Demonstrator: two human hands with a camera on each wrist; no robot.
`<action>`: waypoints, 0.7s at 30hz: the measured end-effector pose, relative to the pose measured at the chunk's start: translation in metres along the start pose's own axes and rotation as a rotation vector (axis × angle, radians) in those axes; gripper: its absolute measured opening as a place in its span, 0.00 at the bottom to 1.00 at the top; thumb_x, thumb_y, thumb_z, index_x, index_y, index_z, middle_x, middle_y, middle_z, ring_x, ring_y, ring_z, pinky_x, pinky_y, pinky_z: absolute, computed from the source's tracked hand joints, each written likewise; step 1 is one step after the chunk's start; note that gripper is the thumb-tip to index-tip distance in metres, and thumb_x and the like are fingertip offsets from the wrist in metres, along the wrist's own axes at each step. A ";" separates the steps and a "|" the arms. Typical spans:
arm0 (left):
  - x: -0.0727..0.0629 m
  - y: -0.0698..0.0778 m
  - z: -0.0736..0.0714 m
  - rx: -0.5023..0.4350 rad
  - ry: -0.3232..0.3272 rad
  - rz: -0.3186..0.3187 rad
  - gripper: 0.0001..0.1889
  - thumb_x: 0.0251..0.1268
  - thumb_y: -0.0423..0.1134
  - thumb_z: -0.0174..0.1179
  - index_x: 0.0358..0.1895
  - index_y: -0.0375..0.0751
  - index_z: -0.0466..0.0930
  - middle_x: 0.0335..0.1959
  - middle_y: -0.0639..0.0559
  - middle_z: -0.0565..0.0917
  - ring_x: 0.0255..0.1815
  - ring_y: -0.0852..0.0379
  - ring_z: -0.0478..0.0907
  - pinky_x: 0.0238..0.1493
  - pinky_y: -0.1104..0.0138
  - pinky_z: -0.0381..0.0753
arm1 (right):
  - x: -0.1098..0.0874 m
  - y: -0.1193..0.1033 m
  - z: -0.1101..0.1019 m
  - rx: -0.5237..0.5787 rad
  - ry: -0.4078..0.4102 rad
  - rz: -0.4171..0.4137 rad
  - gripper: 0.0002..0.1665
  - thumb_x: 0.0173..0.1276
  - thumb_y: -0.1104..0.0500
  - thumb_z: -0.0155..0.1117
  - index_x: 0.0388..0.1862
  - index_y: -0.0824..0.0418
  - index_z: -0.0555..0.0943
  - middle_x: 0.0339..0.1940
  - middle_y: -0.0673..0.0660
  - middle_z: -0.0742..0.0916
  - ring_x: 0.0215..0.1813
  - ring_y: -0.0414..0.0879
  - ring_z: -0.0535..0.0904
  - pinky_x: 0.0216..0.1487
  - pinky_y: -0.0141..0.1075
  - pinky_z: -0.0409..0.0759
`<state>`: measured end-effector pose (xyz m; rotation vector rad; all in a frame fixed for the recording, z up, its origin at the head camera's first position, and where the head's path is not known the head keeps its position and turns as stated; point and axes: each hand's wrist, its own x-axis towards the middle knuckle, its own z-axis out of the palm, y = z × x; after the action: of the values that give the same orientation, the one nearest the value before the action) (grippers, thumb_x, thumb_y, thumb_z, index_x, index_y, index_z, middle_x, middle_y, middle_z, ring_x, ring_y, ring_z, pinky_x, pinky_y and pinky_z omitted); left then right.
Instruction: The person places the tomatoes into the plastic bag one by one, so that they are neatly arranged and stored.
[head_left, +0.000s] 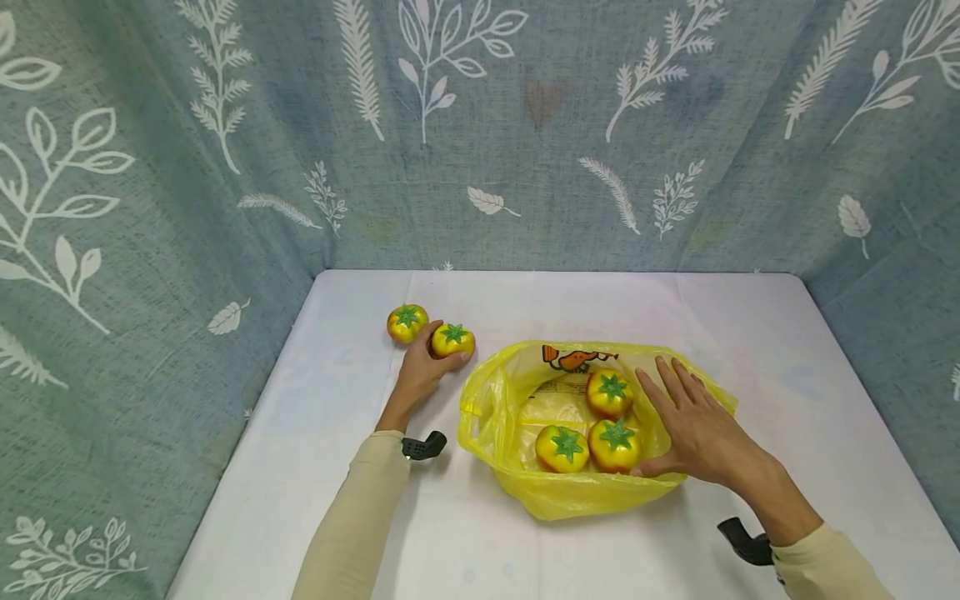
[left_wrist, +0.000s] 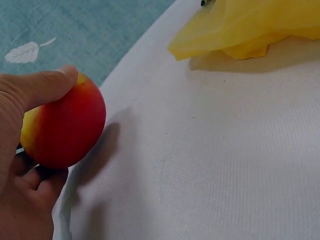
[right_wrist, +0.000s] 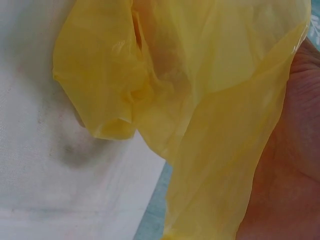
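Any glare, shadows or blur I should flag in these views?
Head: fairly even light, small highlights on the bag; left wrist: soft shadow on the table beside the held fruit; right wrist: hazy, with little detail on the right hand.

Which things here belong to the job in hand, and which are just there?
Job, seemingly:
left hand
gripped fruit
neighbouring fruit
yellow bag
three fruits inside
right hand at bag's rim

Just there:
white tablecloth
leaf-patterned curtain
black wrist devices

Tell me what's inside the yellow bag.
Three green-topped yellow fruits sit inside the yellow bag. Anything beneath them, behind its near wall or behind the right hand is covered and cannot be seen.
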<state>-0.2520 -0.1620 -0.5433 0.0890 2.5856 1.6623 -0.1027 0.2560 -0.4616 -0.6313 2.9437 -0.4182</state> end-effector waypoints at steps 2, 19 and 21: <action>0.000 0.001 0.000 -0.009 -0.004 0.000 0.45 0.60 0.44 0.73 0.77 0.37 0.58 0.72 0.38 0.67 0.69 0.43 0.68 0.73 0.52 0.64 | 0.000 0.000 0.000 -0.001 0.000 0.003 0.80 0.43 0.24 0.76 0.82 0.64 0.51 0.81 0.73 0.51 0.79 0.72 0.45 0.73 0.66 0.52; 0.001 0.019 -0.004 -0.023 -0.021 0.005 0.46 0.61 0.44 0.72 0.78 0.39 0.57 0.73 0.39 0.65 0.71 0.45 0.66 0.73 0.54 0.64 | 0.000 -0.002 -0.002 -0.002 -0.009 -0.006 0.79 0.44 0.23 0.75 0.82 0.65 0.50 0.81 0.73 0.49 0.80 0.71 0.43 0.77 0.62 0.46; 0.002 0.023 -0.005 -0.027 -0.024 0.010 0.46 0.61 0.45 0.72 0.79 0.40 0.57 0.74 0.40 0.65 0.72 0.45 0.66 0.73 0.54 0.65 | 0.000 -0.002 -0.001 -0.003 -0.008 -0.008 0.79 0.44 0.23 0.74 0.82 0.65 0.51 0.81 0.73 0.50 0.80 0.71 0.43 0.77 0.62 0.46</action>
<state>-0.2544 -0.1562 -0.5203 0.1200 2.5483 1.6884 -0.1025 0.2545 -0.4599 -0.6443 2.9358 -0.4108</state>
